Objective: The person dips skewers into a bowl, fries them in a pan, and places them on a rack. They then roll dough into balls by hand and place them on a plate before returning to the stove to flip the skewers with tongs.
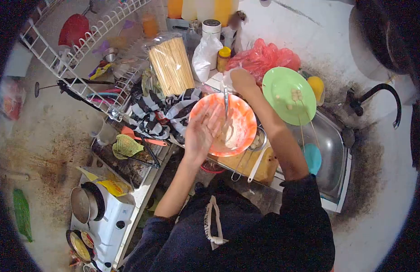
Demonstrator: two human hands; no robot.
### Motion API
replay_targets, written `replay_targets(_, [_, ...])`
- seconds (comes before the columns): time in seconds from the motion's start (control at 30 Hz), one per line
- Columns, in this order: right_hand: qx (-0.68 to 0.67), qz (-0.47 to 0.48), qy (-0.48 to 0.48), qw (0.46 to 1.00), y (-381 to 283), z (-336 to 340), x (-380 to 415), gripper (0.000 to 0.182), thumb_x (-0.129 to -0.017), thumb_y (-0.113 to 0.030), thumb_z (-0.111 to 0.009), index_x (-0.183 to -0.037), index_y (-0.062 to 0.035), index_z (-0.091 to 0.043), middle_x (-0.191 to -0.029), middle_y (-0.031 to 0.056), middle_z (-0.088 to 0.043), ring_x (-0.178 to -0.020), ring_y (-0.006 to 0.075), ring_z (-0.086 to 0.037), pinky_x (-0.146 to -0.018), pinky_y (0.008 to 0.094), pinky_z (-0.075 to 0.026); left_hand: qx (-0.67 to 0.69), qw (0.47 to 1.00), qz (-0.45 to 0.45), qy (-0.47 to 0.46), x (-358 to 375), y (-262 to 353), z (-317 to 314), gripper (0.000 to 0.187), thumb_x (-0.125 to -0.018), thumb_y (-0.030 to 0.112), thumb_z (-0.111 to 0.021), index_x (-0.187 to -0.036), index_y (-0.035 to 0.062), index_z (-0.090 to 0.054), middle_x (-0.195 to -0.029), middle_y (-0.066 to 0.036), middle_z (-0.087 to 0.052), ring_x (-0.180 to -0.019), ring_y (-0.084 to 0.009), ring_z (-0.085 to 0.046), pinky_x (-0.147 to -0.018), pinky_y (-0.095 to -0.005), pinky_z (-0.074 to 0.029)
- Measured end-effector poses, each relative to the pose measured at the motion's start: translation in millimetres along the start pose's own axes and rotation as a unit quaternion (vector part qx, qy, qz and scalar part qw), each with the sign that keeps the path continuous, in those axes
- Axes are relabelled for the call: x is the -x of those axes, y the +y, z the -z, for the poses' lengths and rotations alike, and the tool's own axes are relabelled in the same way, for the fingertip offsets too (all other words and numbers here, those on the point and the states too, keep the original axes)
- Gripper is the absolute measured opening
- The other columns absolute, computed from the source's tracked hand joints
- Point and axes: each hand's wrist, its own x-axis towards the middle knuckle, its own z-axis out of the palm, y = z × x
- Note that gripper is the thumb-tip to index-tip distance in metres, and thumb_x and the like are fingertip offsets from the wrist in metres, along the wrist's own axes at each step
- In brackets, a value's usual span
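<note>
My left hand [202, 132] is open, palm up and fingers spread, over the left side of an orange-and-white bowl [247, 131]. A pale paste coats the inside of the bowl, and a metal spoon [226, 106] leans in it with its handle toward the back. Beyond the bowl's far rim, my right hand [241, 80] is closed at a small whitish thing [227, 81] whose kind I cannot tell. A red plastic bag [266, 59], a yellow-lidded jar [223, 58] and a white plastic bag [205, 59] stand close behind that hand.
A green plate [282, 84] with skewered pale pieces rests over the sink [330, 158] at right. A strainer [257, 140] and white-handled utensil [257, 165] lie by a wooden board [266, 167]. Bamboo skewers [171, 65] are behind left; a stove [112, 211] with pans stands front left.
</note>
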Motion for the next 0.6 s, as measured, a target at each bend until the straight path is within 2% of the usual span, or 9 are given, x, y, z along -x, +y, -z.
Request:
replay_targets(0.07, [0.04,-0.054,-0.078,0.995,7.8,-16.0,-13.1,0.017,-0.072,-0.006,-0.049,-0.081,-0.0013,-0.063,-0.084,0.0168,-0.061,-0.078,0.0293,-0.061,-0.066,0.0382,-0.05,-0.003,1.0,-0.001,0.009,2.0,1.2,-0.3,0.044,-0.088,0.025,-0.036,-0.127,0.0052,-0.033,-0.131,-0.007,-0.038,-0.12,-0.017,-0.038,-0.094,-0.0269,-0.034])
replay_targets(0.1, [0.04,-0.048,-0.077,0.995,11.6,-21.6,-16.0,0.017,-0.072,-0.006,-0.049,-0.081,-0.0013,-0.063,-0.084,0.0168,-0.061,-0.078,0.0293,-0.061,-0.066,0.0382,-0.05,0.016,1.0,0.012,0.001,2.7,2.1,1.3,0.044,-0.087,0.025,-0.036,-0.127,0.0048,-0.033,-0.131,-0.008,-0.038,-0.12,-0.0169,-0.038,-0.093,-0.0266,-0.034])
replay_targets(0.17, [0.107,0.068,-0.14,0.982,20.0,-31.4,-17.6,0.018,-0.072,-0.013,-0.05,-0.078,-0.0049,-0.064,-0.085,0.0176,-0.06,-0.083,0.0314,-0.059,-0.072,0.04,-0.047,0.032,0.999,0.021,-0.006,6.1,5.3,1.1,0.045,-0.087,0.025,-0.036,-0.126,0.0036,-0.033,-0.131,-0.008,-0.038,-0.12,-0.0174,-0.038,-0.092,-0.0262,-0.035])
replay_targets(0.27, [0.068,0.063,-0.095,0.991,30.7,-60.6,-12.6,0.018,-0.071,-0.013,-0.051,-0.079,-0.0038,-0.064,-0.086,0.0171,-0.061,-0.083,0.0303,-0.059,-0.074,0.039,-0.047,0.043,0.999,0.021,0.001,6.1,8.4,4.0,0.044,-0.087,0.025,-0.036,-0.125,0.0041,-0.034,-0.131,-0.008,-0.039,-0.12,-0.0177,-0.039,-0.092,-0.0264,-0.035])
replay_targets(0.37, [0.076,0.022,-0.099,0.992,23.3,-55.1,-12.6,0.016,-0.069,-0.011,-0.052,-0.078,-0.0031,-0.064,-0.085,0.0175,-0.061,-0.084,0.0305,-0.059,-0.073,0.0387,-0.047,0.051,0.999,0.016,-0.007,3.1,8.7,3.1,0.044,-0.086,0.025,-0.037,-0.125,0.0048,-0.035,-0.13,-0.01,-0.04,-0.119,-0.018,-0.04,-0.092,-0.0266,-0.035])
replay_targets(0.5, [0.048,0.014,-0.087,0.995,22.7,-36.8,-8.6,0.015,-0.069,-0.008,-0.053,-0.077,-0.0024,-0.064,-0.083,0.0179,-0.061,-0.081,0.0319,-0.059,-0.07,0.0393,-0.048,0.05,0.999,0.019,-0.008,-6.5,4.7,-0.4,0.043,-0.086,0.024,-0.038,-0.125,0.0055,-0.035,-0.129,-0.009,-0.041,-0.119,-0.0176,-0.039,-0.091,-0.028,-0.036])
replay_targets(0.6, [0.042,-0.018,-0.058,0.997,35.1,-48.3,-15.5,0.015,-0.068,-0.01,-0.054,-0.076,-0.0016,-0.064,-0.079,0.0189,-0.061,-0.076,0.0332,-0.06,-0.067,0.04,-0.049,0.044,0.998,0.032,0.009,-25.2,1.4,-3.0,0.042,-0.084,0.023,-0.041,-0.123,0.0056,-0.039,-0.13,-0.007,-0.039,-0.12,-0.0188,-0.038,-0.098,-0.0307,-0.031])
